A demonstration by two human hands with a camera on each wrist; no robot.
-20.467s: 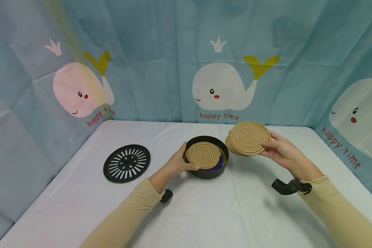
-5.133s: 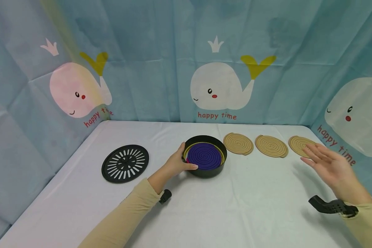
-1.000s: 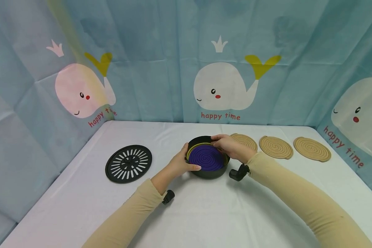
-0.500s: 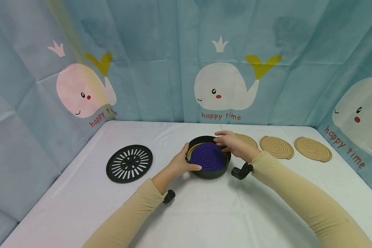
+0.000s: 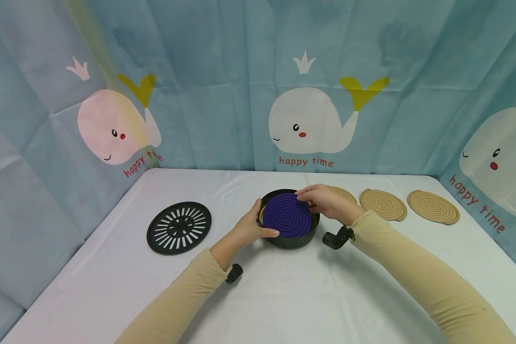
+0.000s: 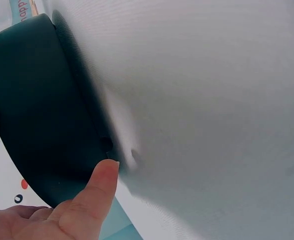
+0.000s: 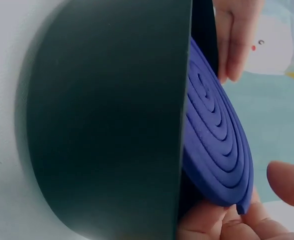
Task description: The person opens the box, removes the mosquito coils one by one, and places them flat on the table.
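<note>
A round black tin (image 5: pixel 290 242) stands on the table, and my left hand (image 5: pixel 245 227) grips its left side, thumb at the front. In the left wrist view, one finger presses low on the tin's wall (image 6: pixel 42 115). My right hand (image 5: pixel 324 200) is at the upper right edge of a purple mosquito coil (image 5: pixel 285 217), which is tilted up out of the tin. In the right wrist view, fingers curl under the raised purple coil (image 7: pixel 221 145) while the thumb (image 7: pixel 289 185) stands apart from it. A yellow coil edge (image 5: pixel 262 215) shows below, inside the tin.
A black slotted lid (image 5: pixel 179 228) lies on the white table at the left. Three tan mosquito coils lie in a row at the right: a partly hidden one (image 5: pixel 341 193), a middle one (image 5: pixel 383 204) and a far one (image 5: pixel 433 207). A whale-print curtain (image 5: pixel 223 119) hangs behind.
Over the earlier frames, the tan coils went from the tin and right hand to the table. In the last second, the purple coil's far edge has risen. The left hand keeps its place.
</note>
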